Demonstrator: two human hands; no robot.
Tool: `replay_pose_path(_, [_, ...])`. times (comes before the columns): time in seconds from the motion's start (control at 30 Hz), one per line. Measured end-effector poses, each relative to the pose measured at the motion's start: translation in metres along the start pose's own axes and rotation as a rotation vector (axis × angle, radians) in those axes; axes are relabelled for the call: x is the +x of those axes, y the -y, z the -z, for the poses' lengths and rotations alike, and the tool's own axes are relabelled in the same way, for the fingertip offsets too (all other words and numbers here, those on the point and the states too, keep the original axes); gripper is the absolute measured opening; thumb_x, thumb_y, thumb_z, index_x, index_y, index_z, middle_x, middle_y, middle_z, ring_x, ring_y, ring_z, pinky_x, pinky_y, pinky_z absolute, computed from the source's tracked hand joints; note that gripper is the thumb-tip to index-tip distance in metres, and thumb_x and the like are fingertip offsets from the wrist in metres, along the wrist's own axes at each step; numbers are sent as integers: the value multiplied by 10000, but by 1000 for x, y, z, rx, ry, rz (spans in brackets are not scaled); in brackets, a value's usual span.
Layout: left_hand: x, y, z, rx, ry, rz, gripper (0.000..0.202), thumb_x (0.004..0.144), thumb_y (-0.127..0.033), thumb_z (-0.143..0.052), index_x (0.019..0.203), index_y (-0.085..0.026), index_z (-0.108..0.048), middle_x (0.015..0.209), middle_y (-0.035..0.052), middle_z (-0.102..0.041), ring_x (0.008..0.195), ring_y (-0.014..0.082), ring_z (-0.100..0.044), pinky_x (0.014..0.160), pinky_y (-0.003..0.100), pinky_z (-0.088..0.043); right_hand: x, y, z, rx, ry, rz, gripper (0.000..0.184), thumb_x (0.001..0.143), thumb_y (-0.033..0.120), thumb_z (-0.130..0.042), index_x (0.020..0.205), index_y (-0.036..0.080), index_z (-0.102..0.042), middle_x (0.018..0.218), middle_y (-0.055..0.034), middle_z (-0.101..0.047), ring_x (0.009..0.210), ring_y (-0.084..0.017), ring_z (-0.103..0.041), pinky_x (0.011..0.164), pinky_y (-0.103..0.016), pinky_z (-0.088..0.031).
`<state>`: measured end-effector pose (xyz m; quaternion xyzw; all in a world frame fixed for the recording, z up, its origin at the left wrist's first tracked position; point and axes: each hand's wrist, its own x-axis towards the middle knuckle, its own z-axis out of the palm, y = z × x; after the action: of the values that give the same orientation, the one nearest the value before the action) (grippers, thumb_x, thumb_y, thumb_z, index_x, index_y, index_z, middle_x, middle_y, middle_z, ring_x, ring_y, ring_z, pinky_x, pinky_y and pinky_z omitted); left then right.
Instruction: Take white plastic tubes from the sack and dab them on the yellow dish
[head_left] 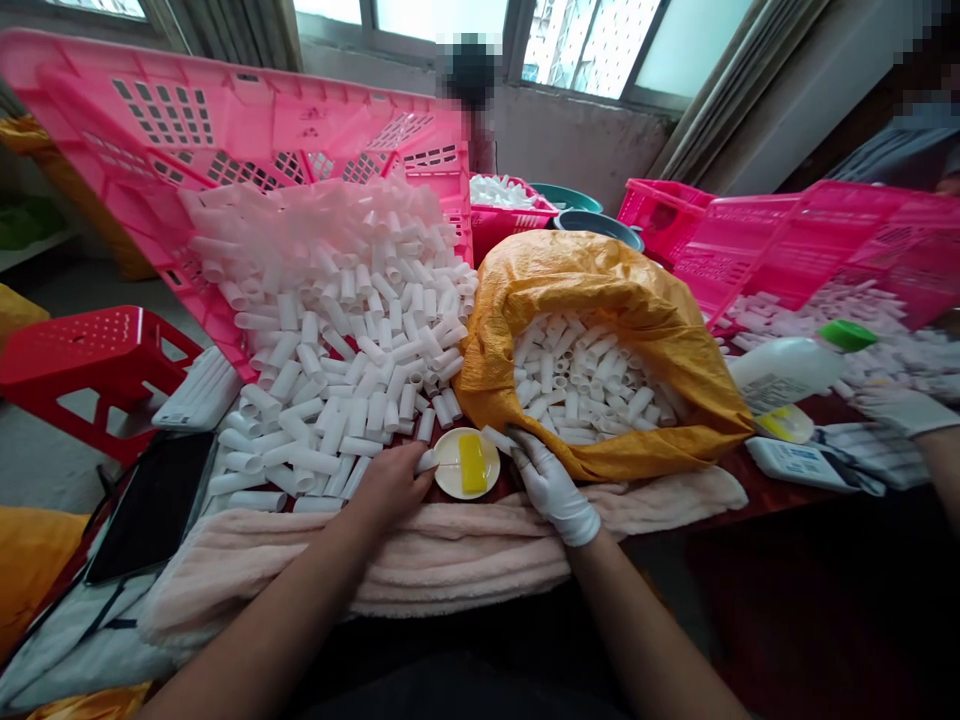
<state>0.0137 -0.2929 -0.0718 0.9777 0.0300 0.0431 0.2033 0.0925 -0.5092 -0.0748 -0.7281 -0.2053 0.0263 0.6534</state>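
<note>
Clock from plate centre. Tipped pink crate (255,110), 11 o'clock, tube heap (360,330) spilling out. Orange sack (581,265), 1–2, tubes inside. Pink towel (465,570), 6. Gloved right hand (553,492), 3–4, grip pinching white tube (497,440). Bare left hand (394,482), 8–9, grip closed on second tube (426,461). Plate (448,448) on desk, yellow block (472,463) on it.

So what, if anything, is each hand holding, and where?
The right hand pinches a tube by its right end; the left hand seems to hold a white piece, grip unclear.
</note>
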Motion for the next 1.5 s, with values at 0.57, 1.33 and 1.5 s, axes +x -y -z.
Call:
replay_pose_path(0.57, [9,-2,5,121,58,-34,148,793,-321,-446,752,-204,-526,788,48,-636,776,205,-582,639,287,-350,42,5,-19,7,205,9,236,739,232,-591,953,275,-681,1052,17,-655,1047,-242,-558,1029,-450,-336])
replay_pose_path(1.33, [8,-4,9,183,15,-90,124,772,-293,-470,769,-200,-551,784,40,-654,777,207,-603,645,292,-378,40,-19,-13,-354,178,194,193,788,209,-493,902,167,-642,956,-71,-653,926,-205,-594,916,-383,-447])
replay_pose_path(1.5, [8,-4,8,181,30,-89,140,772,-301,-472,787,-198,-565,791,44,-656,789,205,-602,660,289,-386,38,-19,-12,-366,191,180,268,813,255,-490,1039,179,-613,1076,-78,-629,1030,-214,-559,970,-402,-403])
